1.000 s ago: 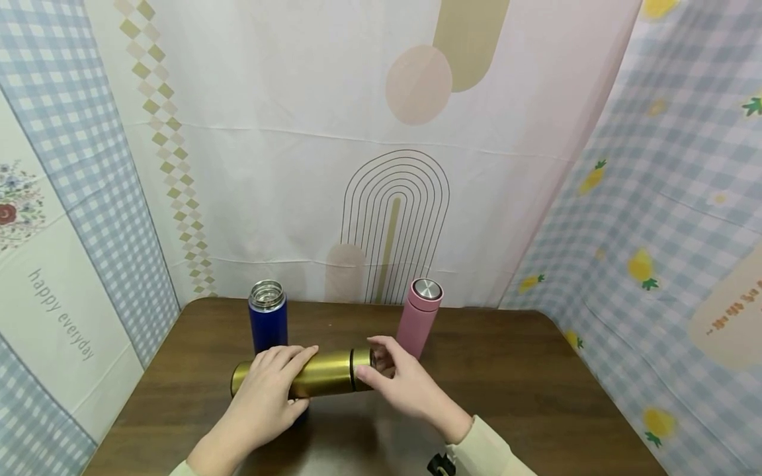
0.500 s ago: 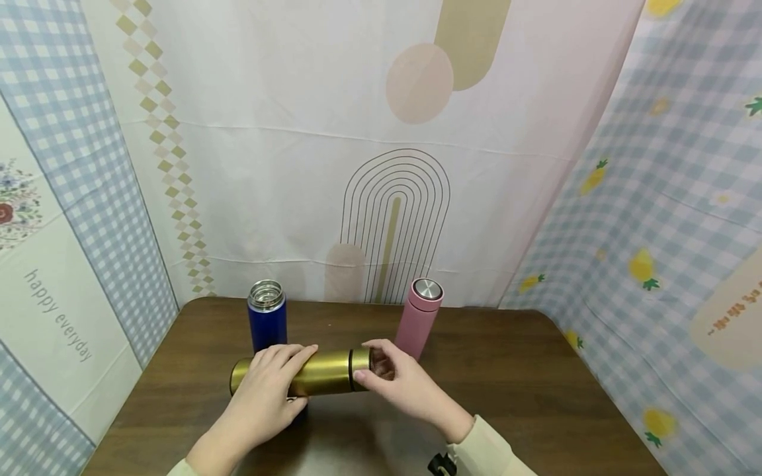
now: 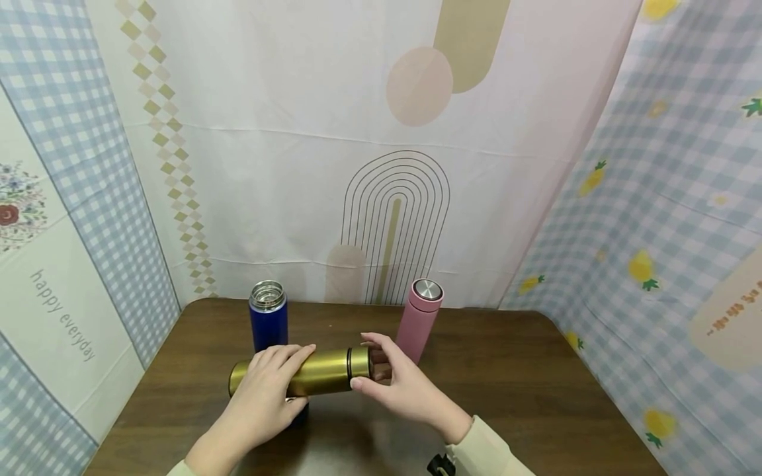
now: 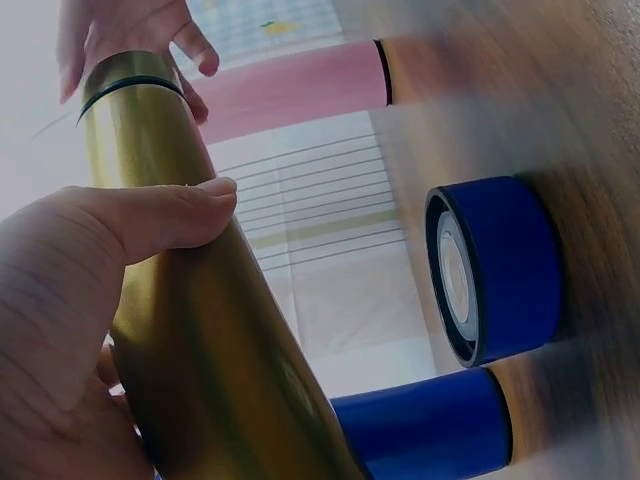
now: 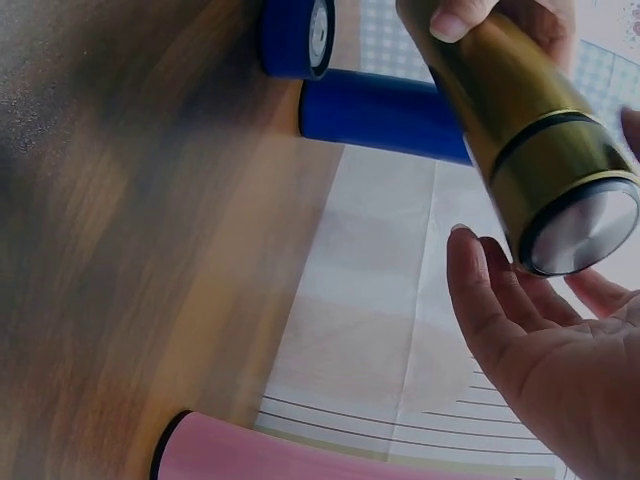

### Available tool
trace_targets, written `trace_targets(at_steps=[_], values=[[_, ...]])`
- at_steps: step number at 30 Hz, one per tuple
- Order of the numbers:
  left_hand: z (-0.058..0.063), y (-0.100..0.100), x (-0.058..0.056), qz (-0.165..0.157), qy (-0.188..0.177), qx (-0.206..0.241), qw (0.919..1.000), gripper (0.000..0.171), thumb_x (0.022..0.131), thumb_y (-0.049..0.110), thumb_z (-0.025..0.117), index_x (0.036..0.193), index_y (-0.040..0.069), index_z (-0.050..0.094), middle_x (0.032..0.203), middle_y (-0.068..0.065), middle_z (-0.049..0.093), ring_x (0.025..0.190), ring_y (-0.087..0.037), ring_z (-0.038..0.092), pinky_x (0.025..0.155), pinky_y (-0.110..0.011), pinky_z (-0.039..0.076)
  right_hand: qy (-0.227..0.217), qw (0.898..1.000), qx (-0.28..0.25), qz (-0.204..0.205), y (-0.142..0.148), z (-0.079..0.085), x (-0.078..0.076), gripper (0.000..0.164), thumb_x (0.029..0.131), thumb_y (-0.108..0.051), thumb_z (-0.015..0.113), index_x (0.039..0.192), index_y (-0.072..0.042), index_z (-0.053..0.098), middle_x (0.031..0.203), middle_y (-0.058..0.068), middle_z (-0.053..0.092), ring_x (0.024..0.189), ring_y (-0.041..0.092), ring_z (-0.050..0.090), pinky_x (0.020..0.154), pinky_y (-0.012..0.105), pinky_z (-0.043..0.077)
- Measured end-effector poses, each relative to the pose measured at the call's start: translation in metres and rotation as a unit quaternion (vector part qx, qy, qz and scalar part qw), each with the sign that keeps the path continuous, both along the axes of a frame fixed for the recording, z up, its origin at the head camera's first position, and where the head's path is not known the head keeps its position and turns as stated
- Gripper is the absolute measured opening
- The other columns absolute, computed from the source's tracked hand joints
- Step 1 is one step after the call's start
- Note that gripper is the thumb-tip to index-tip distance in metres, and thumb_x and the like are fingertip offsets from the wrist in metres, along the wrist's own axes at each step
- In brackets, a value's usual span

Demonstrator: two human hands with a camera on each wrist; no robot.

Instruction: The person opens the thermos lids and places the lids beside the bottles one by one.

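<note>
A gold thermos bottle [image 3: 321,373] lies sideways above the table, its gold cap [image 3: 360,362] pointing right with a black ring at the seam. My left hand [image 3: 262,396] grips the bottle's body, thumb pressed along it in the left wrist view. Around the cap end, my right hand [image 3: 407,390] has its fingers spread and relaxed; in the right wrist view the fingers [image 5: 480,290] stand off the cap's silver top [image 5: 585,228]. A blue thermos [image 3: 268,324] stands lidless behind the left hand. Its blue lid [image 4: 500,270] sits on the table, partly hidden by that hand in the head view.
A pink thermos [image 3: 417,324] with a silver-topped lid stands upright behind the right hand. The brown wooden table [image 3: 506,396] ends at a patterned cloth backdrop [image 3: 286,198], with checked cloth [image 3: 673,218] along the right side.
My right hand's fingers have closed in on the gold cap and then spread away from it again. The gold bottle has shifted slightly left, still in my left hand.
</note>
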State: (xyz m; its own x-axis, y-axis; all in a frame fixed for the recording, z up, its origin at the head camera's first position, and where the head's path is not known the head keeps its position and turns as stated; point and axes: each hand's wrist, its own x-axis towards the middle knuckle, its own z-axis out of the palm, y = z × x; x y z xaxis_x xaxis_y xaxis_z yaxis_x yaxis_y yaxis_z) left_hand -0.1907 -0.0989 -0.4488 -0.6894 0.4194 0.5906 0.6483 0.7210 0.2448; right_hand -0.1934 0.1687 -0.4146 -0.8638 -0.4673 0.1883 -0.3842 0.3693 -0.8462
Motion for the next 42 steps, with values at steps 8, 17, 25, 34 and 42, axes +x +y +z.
trace_targets(at_steps=[8, 17, 25, 34, 42], values=[[0.0, 0.0014, 0.0009, -0.009, 0.007, 0.003, 0.9999, 0.083, 0.059, 0.019, 0.087, 0.135, 0.012, 0.055, 0.118, -0.003, 0.058, 0.11, -0.024, 0.052, 0.094, -0.047, 0.039, 0.001, 0.998, 0.026, -0.051, 0.0017, 0.0008, 0.0002, 0.043, 0.099, -0.038, 0.053, 0.137, -0.021, 0.045, 0.114, 0.001, 0.057, 0.094, 0.015, 0.06, 0.08, 0.033, 0.052], [-0.0008, 0.002, 0.0008, -0.013, 0.017, 0.005, 0.9997, 0.082, 0.059, 0.017, 0.086, 0.134, 0.011, 0.055, 0.118, -0.003, 0.058, 0.11, -0.024, 0.052, 0.093, -0.047, 0.038, -0.016, 0.996, 0.047, -0.075, 0.0025, -0.0009, -0.0007, 0.039, 0.1, -0.048, 0.044, 0.12, -0.018, 0.057, 0.08, -0.002, 0.061, 0.07, 0.021, 0.062, 0.063, 0.03, 0.053], [-0.0025, 0.0017, 0.0007, -0.012, 0.017, 0.004, 0.9998, 0.083, 0.058, 0.017, 0.087, 0.134, 0.012, 0.055, 0.118, -0.003, 0.058, 0.11, -0.024, 0.051, 0.094, -0.047, 0.038, -0.031, 0.997, 0.038, -0.063, 0.0017, -0.0026, -0.0006, 0.045, 0.098, -0.047, 0.051, 0.125, -0.012, 0.054, 0.081, 0.002, 0.061, 0.068, 0.023, 0.063, 0.062, 0.034, 0.055], [-0.003, -0.0007, 0.0009, 0.0, -0.005, 0.006, 1.0, 0.083, 0.059, 0.019, 0.088, 0.135, 0.013, 0.054, 0.119, -0.004, 0.058, 0.111, -0.025, 0.051, 0.095, -0.048, 0.038, -0.011, 1.0, 0.004, -0.027, 0.0015, -0.0032, 0.0016, 0.05, 0.093, -0.028, 0.066, 0.137, -0.02, 0.044, 0.117, 0.005, 0.055, 0.095, 0.021, 0.061, 0.075, 0.033, 0.054], [-0.0008, -0.0018, 0.0022, 0.004, -0.015, 0.012, 0.9998, 0.083, 0.06, 0.021, 0.089, 0.135, 0.014, 0.054, 0.119, -0.004, 0.058, 0.11, -0.026, 0.051, 0.095, -0.049, 0.038, -0.002, 1.0, 0.001, -0.026, -0.0009, -0.0034, 0.0011, 0.057, 0.093, -0.028, 0.065, 0.142, -0.021, 0.037, 0.123, 0.006, 0.051, 0.098, 0.021, 0.061, 0.079, 0.034, 0.053]])
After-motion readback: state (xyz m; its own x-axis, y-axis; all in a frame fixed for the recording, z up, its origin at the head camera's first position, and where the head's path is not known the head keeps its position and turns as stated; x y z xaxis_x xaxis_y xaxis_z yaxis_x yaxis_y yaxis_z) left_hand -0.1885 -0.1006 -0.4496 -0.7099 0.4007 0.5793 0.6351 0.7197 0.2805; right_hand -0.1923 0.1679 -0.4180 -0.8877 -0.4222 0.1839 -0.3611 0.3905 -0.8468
